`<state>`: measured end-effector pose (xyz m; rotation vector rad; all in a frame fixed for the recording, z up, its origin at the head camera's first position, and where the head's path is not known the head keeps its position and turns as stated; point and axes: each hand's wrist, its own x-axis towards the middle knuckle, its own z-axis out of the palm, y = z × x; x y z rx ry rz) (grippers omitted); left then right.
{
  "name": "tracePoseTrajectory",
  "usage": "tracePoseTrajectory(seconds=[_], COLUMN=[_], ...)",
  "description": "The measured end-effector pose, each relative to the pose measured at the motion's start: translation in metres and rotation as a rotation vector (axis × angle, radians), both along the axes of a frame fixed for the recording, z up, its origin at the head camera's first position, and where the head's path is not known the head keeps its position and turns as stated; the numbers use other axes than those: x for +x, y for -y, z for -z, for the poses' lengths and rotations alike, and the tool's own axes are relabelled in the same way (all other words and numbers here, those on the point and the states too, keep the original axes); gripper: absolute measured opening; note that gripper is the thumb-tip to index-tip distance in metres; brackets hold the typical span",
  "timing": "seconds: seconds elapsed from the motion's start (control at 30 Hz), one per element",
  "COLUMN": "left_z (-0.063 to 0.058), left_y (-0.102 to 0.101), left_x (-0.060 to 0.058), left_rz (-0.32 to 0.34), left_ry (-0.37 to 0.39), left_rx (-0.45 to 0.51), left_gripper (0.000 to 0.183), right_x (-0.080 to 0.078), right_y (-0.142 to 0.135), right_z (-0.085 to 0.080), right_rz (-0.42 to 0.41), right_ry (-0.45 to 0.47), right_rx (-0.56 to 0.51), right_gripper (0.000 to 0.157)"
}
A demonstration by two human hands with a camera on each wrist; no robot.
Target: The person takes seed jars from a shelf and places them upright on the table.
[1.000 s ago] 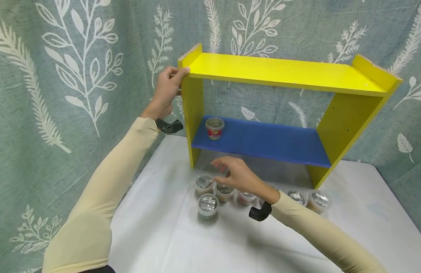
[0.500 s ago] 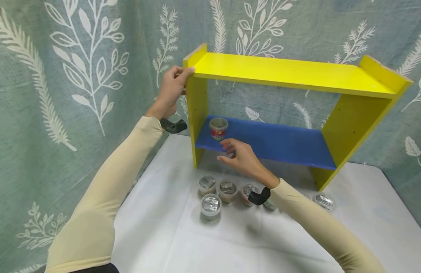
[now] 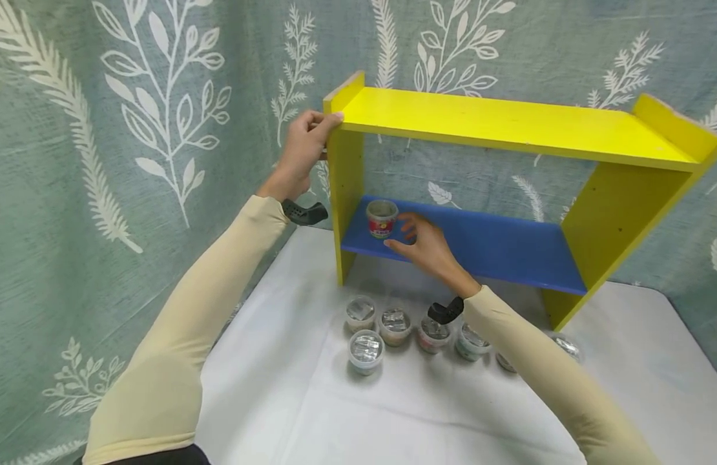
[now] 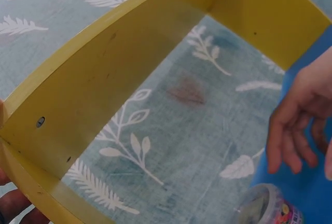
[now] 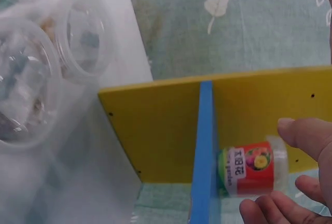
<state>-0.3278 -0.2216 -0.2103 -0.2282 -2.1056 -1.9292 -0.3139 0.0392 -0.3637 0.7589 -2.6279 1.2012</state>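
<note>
A shelf unit (image 3: 480, 124) with yellow top and sides and a blue lower shelf stands tilted on the table. My left hand (image 3: 303, 148) grips its upper left corner, thumb on the front edge and fingers behind the side panel. On the left end of the blue shelf (image 3: 480, 242) sits a small clear plastic tub (image 3: 382, 221) with a red flower label. Beside it is my right hand (image 3: 429, 250), thumb and fingers spread around the tub's upper part with a gap showing in the right wrist view (image 5: 308, 146).
Several clear lidded tubs (image 3: 395, 325) stand in a row on the white cloth in front of the unit, one tub (image 3: 366, 351) nearer. My right forearm (image 3: 539, 361) covers part of the row. A green leaf-patterned curtain (image 3: 242, 77) hangs behind.
My right hand has risen from over the row of tubs to beside the tub on the blue shelf. My left hand keeps its grip on the corner. The head view has shifted slightly.
</note>
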Motion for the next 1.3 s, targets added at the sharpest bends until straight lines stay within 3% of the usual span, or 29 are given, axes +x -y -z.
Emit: tracePoseTrajectory(seconds=[0.23,0.53,0.93,1.3], left_z=[0.000,-0.004,-0.004,-0.001], left_y=[-0.001,-0.002,-0.003,-0.001], left_x=[0.000,0.000,0.002,0.002], left_rz=[0.000,-0.001,-0.001,-0.001], left_ry=[-0.021,-0.030,-0.014,0.008], left_rx=[-0.009,0.000,-0.006,-0.007], left_gripper=[0.039,0.037,0.037,0.038], right_x=[-0.017,-0.035,-0.049,-0.058], right_y=[-0.001,0.006,0.013,0.016], right_z=[-0.001,-0.006,-0.006,0.004], right_rz=[0.001,0.023,0.022,-0.014], right_ry=[0.030,0.106,0.170,0.198], right_rx=[-0.044,-0.040,-0.066,-0.077], right_gripper=[0.067,0.085,0.087,0.086])
